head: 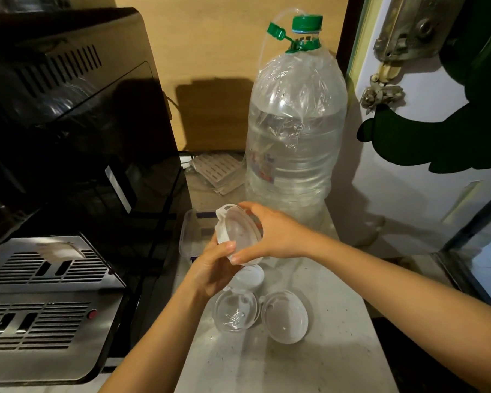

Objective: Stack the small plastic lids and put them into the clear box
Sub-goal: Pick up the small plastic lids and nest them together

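Both hands hold a small stack of clear round plastic lids [237, 231] tilted on edge above the counter. My left hand [213, 272] grips the stack's lower rim from below. My right hand [272, 234] closes on it from the right, thumb under, fingers over the top. Behind the hands lies the clear box [188, 234], open side up, partly hidden by the lids. Three more lids rest on the counter below: a whitish one [251, 276], a clear one [236, 314] and a domed one [284, 316] to its right.
A large water bottle [296, 131] with a green cap stands just behind the box. A black coffee machine [77, 114] with a metal drip tray [46, 307] fills the left side. A white door [425, 165] is on the right. The pale counter [309, 361] extends toward me.
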